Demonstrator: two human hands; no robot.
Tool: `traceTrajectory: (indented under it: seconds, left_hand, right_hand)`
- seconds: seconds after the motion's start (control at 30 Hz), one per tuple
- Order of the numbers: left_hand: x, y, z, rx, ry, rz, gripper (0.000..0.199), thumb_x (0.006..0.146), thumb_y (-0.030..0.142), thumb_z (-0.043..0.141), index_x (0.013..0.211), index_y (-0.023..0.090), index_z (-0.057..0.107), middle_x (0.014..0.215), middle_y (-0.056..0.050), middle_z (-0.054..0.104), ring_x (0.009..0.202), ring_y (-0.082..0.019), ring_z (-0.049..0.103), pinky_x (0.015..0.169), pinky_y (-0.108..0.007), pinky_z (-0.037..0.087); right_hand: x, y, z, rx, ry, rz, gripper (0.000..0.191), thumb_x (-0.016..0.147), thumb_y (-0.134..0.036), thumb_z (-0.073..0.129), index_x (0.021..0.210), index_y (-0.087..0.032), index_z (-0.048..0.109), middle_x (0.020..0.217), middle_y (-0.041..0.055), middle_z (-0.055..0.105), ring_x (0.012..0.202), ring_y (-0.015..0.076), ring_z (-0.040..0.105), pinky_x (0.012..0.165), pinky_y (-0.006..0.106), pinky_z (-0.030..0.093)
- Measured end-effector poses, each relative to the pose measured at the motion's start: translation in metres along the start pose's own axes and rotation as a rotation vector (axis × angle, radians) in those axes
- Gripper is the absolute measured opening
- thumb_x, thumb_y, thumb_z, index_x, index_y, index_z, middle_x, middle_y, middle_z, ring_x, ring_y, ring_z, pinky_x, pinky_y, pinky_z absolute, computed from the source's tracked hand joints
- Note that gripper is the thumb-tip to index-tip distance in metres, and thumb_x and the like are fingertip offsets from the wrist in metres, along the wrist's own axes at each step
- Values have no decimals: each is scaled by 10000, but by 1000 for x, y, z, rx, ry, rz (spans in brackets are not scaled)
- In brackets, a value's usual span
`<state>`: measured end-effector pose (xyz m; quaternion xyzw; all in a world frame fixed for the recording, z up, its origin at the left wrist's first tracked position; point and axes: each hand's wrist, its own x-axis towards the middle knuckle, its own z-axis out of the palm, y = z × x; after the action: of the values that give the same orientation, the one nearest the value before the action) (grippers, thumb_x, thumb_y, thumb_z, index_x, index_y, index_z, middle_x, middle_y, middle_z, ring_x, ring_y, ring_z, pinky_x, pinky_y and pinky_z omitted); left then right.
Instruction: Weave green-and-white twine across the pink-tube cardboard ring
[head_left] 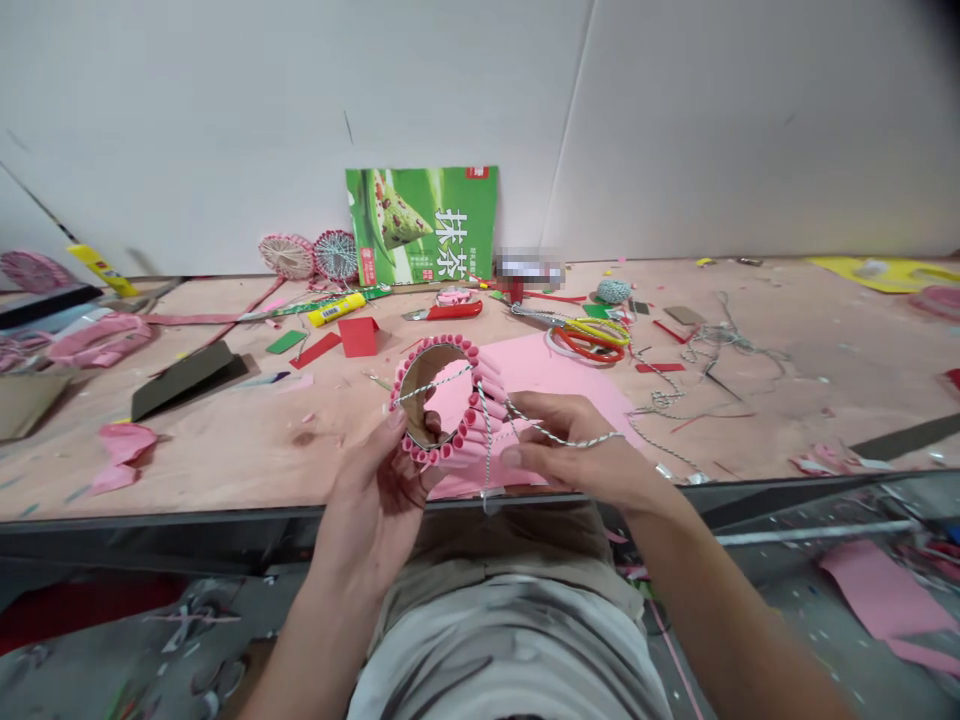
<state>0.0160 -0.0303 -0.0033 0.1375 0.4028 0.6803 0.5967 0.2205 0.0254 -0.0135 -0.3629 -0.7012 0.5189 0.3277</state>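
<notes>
My left hand grips the lower left of a cardboard ring, with its thumb at the rim and fingers reaching inside. Rolled pink paper tubes line the outside of the ring. A grey-and-white twisted string crosses the opening and hangs down past the tubes. To the right, my right hand has thumb and fingers closed around part of the string, close to the tubes. More string passes over this hand. Beneath the ring lies a pink paper sheet.
Behind the ring are scissors, a red utility knife and a yellow glue stick. A green printed package leans on the wall. Loose string tangles at right; a dark folded card stands at left.
</notes>
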Motion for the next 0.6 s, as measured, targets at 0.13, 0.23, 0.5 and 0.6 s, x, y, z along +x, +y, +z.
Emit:
traceTrajectory:
  seconds: [0.13, 0.23, 0.5, 0.6]
  left_hand:
    - [-2, 3, 0, -42, 10, -8, 215, 951, 111, 596, 940, 140, 809, 801, -65, 806, 594, -139, 740, 560, -208, 651]
    - [-4, 8, -1, -87, -29, -33, 223, 955, 102, 584, 996, 136, 801, 839, -74, 813, 630, -144, 757, 590, -203, 654]
    - [0, 16, 3, -190, -78, -9, 267, 993, 77, 510, 937, 125, 766, 772, -43, 788, 577, -121, 727, 587, -196, 651]
    - [1, 16, 1, -206, -63, 32, 292, 1009, 80, 483, 929, 129, 760, 761, -35, 782, 559, -106, 712, 585, -185, 645]
  right_hand:
    - [11, 7, 6, 121, 99, 42, 438, 888, -550, 659, 696, -157, 678, 584, 0, 590, 450, 94, 457, 457, 231, 355]
    - [12, 14, -4, -360, 154, 27, 442, 965, -483, 594, 680, -157, 682, 596, 19, 609, 546, 113, 503, 544, 239, 364]
    - [13, 29, -69, -1231, 247, 431, 244, 907, -151, 563, 821, -135, 790, 1008, 190, 757, 938, 287, 711, 717, 327, 442]
    - [10, 35, -88, -1264, 361, 540, 287, 928, -179, 534, 1008, -127, 806, 1093, 215, 753, 1007, 354, 720, 742, 382, 490]
